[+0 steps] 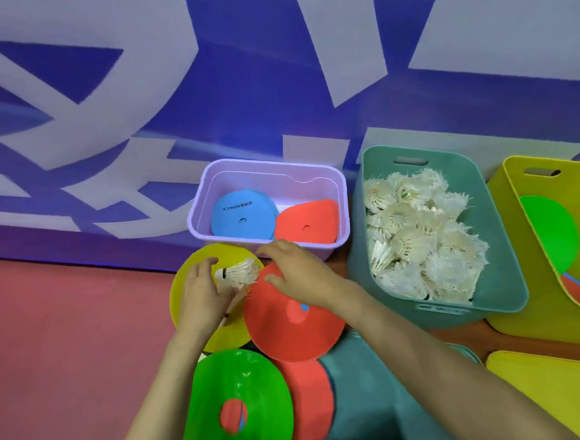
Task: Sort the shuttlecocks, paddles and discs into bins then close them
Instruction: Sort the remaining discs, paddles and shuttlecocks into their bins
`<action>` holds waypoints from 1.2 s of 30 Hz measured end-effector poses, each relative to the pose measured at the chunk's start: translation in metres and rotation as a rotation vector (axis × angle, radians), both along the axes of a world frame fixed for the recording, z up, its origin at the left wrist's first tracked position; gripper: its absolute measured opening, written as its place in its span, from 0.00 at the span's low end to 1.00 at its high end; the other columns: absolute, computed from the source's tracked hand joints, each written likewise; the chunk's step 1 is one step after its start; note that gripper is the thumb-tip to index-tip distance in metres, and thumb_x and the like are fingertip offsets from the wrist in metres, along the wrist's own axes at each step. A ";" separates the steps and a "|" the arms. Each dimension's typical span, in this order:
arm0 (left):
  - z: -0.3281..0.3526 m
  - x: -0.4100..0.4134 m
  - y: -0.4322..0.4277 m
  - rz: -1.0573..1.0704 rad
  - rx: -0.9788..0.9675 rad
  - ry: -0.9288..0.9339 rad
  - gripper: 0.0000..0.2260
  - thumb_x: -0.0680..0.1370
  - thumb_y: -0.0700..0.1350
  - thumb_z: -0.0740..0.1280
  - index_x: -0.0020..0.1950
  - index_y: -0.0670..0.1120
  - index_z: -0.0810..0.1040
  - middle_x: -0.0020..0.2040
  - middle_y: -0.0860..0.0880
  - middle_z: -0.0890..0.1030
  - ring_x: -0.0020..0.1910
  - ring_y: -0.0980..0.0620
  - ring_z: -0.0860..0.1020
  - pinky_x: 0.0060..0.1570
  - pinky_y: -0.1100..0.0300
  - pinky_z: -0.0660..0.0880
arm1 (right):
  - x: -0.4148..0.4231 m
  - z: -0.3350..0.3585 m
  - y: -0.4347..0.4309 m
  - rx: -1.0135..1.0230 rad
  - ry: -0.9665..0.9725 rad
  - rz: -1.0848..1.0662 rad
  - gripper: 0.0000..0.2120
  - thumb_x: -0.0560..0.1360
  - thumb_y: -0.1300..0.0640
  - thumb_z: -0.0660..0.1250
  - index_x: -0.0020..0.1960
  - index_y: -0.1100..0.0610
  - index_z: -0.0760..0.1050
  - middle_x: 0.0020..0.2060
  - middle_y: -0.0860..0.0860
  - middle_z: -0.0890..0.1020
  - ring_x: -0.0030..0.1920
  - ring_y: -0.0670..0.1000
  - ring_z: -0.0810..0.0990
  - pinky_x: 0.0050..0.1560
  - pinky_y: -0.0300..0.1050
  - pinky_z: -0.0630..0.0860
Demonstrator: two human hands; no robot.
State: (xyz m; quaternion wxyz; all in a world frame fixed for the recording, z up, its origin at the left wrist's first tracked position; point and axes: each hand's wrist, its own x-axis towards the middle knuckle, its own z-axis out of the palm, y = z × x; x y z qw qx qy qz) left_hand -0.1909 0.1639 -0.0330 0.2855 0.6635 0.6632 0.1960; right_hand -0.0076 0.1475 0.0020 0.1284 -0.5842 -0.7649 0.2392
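Left hand (198, 298) grips feathery shuttlecock (239, 273); right hand (296, 274) rests flat on round red disc (290, 336).

Open red floor (67, 338) is seen left of the overlapping flat plastic discs (289, 333). The open-topped lilac plastic bin (262, 180) is backed by a blue-and-white printed wall (256, 102) and flanked rightward by a teal plastic bin (504, 256) heaped with white feather shuttlecocks (416, 231). Its near side is crossed by the left hand (201, 294), holding one such shuttlecock (237, 275), and the right hand (302, 270).
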 end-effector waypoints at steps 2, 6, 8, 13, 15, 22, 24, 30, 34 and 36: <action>-0.012 -0.003 0.004 -0.032 -0.047 -0.016 0.31 0.69 0.41 0.75 0.69 0.42 0.67 0.67 0.43 0.70 0.66 0.45 0.68 0.60 0.56 0.65 | -0.012 -0.019 0.010 -0.107 -0.043 -0.016 0.23 0.76 0.57 0.64 0.69 0.58 0.64 0.64 0.57 0.70 0.65 0.57 0.68 0.63 0.48 0.66; -0.029 -0.001 0.004 -0.034 -0.079 0.004 0.27 0.73 0.41 0.70 0.70 0.41 0.65 0.66 0.40 0.69 0.64 0.41 0.69 0.58 0.51 0.67 | -0.032 -0.048 0.021 -0.224 0.037 -0.078 0.26 0.75 0.58 0.65 0.70 0.60 0.61 0.64 0.59 0.71 0.64 0.59 0.70 0.61 0.53 0.69; -0.035 0.001 0.001 -0.029 -0.099 0.021 0.29 0.75 0.44 0.69 0.72 0.43 0.61 0.67 0.39 0.67 0.62 0.38 0.71 0.54 0.48 0.69 | -0.041 -0.057 0.023 -0.219 0.128 -0.144 0.27 0.74 0.60 0.66 0.70 0.60 0.60 0.62 0.61 0.74 0.61 0.60 0.73 0.57 0.52 0.71; -0.040 0.001 -0.004 -0.027 -0.095 0.014 0.33 0.75 0.43 0.69 0.75 0.44 0.56 0.69 0.39 0.64 0.60 0.35 0.72 0.48 0.45 0.72 | -0.050 -0.069 0.024 -0.196 0.375 -0.376 0.19 0.74 0.63 0.66 0.65 0.59 0.70 0.52 0.57 0.79 0.53 0.56 0.78 0.55 0.46 0.72; -0.040 -0.002 -0.005 -0.018 -0.074 -0.029 0.33 0.74 0.40 0.70 0.75 0.43 0.57 0.68 0.39 0.65 0.60 0.36 0.71 0.49 0.46 0.72 | -0.050 -0.069 0.024 -0.170 0.457 -0.434 0.14 0.73 0.65 0.67 0.59 0.59 0.75 0.44 0.53 0.79 0.47 0.53 0.79 0.54 0.46 0.74; -0.031 -0.005 -0.013 -0.004 0.086 -0.228 0.32 0.71 0.30 0.67 0.73 0.44 0.62 0.63 0.42 0.69 0.60 0.42 0.71 0.60 0.54 0.70 | -0.043 -0.049 0.011 -0.047 0.733 -0.515 0.11 0.74 0.65 0.66 0.54 0.54 0.76 0.41 0.50 0.80 0.44 0.48 0.80 0.51 0.44 0.77; -0.029 -0.002 -0.018 -0.001 0.134 -0.282 0.33 0.70 0.30 0.67 0.73 0.44 0.61 0.63 0.43 0.69 0.58 0.39 0.73 0.56 0.44 0.73 | -0.040 -0.042 0.001 0.015 0.779 -0.522 0.12 0.74 0.65 0.66 0.54 0.50 0.76 0.41 0.49 0.81 0.43 0.45 0.80 0.51 0.44 0.78; -0.009 0.019 -0.035 -0.002 0.287 -0.452 0.29 0.70 0.39 0.67 0.70 0.48 0.64 0.64 0.50 0.69 0.60 0.47 0.73 0.54 0.42 0.75 | -0.015 -0.008 -0.036 0.174 0.818 -0.498 0.15 0.76 0.63 0.66 0.55 0.44 0.74 0.46 0.40 0.81 0.46 0.42 0.81 0.51 0.41 0.77; 0.013 0.048 -0.043 -0.044 0.362 -0.499 0.27 0.70 0.39 0.67 0.69 0.47 0.66 0.64 0.50 0.70 0.62 0.50 0.71 0.56 0.44 0.74 | 0.015 0.023 -0.058 0.317 0.827 -0.513 0.13 0.76 0.64 0.66 0.57 0.49 0.76 0.48 0.40 0.80 0.49 0.38 0.79 0.54 0.39 0.77; 0.025 0.068 -0.045 -0.087 0.411 -0.513 0.27 0.71 0.39 0.68 0.69 0.48 0.66 0.64 0.51 0.69 0.63 0.50 0.71 0.58 0.44 0.74 | 0.036 0.039 -0.068 0.383 0.827 -0.550 0.14 0.76 0.64 0.66 0.55 0.47 0.75 0.48 0.42 0.80 0.49 0.38 0.78 0.52 0.34 0.75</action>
